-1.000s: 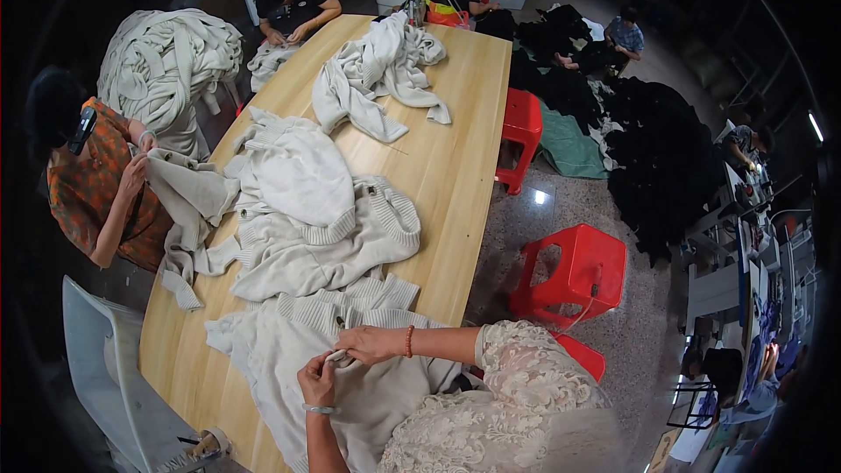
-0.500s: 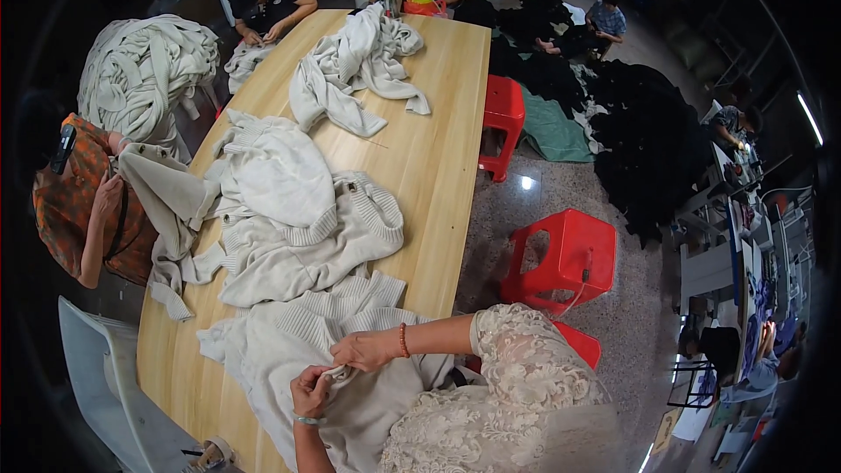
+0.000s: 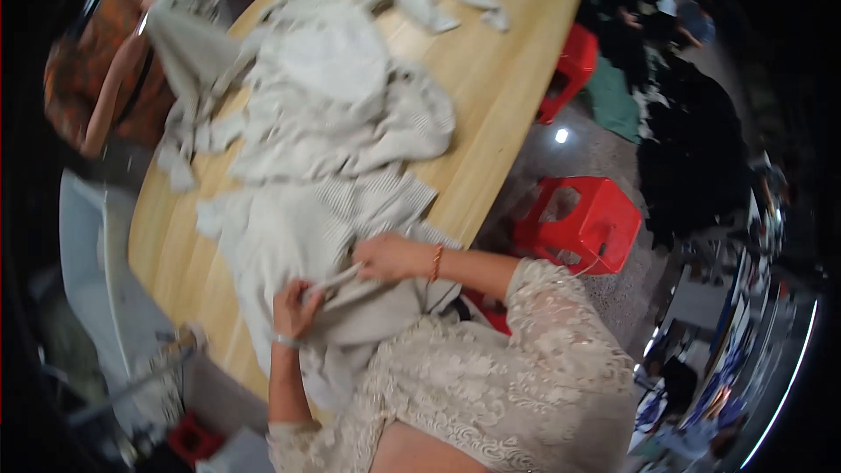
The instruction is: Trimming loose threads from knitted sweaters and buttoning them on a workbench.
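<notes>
A pale grey knitted sweater with ribbed bands lies spread over the near part of the table, hanging toward my lap. My left hand, a pale bracelet at its wrist, pinches a narrow edge of the knit between thumb and fingers. A short way up and to the right, my right hand has its fingers closed on the same edge, wearing a beaded bracelet. The strip between both hands is pulled taut. Motion blur hides the fine detail at the fingertips.
More pale sweaters are heaped farther up the wooden table. A person in an orange patterned top holds one at the left. Red stools stand on the right, near a dark cloth pile. A white chair is left.
The view has tilted and turned, so table and stools appear shifted. My hands have moved apart, stretching the sweater's edge between them.
</notes>
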The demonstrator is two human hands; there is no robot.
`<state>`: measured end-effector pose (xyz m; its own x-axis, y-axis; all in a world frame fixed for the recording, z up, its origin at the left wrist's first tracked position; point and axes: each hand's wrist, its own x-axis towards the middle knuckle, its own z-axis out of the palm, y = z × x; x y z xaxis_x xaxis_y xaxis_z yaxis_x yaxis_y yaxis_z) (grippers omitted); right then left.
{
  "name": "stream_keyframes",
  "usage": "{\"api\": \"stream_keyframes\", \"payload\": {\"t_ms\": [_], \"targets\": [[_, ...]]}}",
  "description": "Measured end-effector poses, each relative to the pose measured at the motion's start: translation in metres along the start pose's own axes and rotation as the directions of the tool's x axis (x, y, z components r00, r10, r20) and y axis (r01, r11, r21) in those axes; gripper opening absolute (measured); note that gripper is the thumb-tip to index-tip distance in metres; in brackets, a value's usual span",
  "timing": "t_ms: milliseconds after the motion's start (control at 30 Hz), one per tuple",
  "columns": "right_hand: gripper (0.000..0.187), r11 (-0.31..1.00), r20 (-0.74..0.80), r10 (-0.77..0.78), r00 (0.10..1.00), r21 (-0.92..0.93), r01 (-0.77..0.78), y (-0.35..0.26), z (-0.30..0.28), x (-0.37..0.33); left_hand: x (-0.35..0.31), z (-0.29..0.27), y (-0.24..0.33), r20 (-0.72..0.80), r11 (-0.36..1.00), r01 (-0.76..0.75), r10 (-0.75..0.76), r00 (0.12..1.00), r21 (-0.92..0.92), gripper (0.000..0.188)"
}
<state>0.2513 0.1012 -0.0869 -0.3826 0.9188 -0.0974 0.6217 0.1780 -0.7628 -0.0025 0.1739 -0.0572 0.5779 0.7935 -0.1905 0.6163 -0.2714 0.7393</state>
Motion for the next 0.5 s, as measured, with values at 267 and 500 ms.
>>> {"api": "stream_keyframes", "payload": {"t_ms": [267,500], "targets": [[0.015,0.999,-0.239,0.014,0.971,-0.044,-0.025,0.01,-0.002,-0.004,0.016,0.015,0.043,-0.289,0.87,-0.184,0.341,0.895,0.457,0.021],[0.014,0.999,-0.233,0.025,0.972,-0.022,-0.031,0.01,0.012,-0.005,0.059,0.068,0.036,-0.079,0.968,-0.107,0.128,0.989,0.227,0.015]]}}
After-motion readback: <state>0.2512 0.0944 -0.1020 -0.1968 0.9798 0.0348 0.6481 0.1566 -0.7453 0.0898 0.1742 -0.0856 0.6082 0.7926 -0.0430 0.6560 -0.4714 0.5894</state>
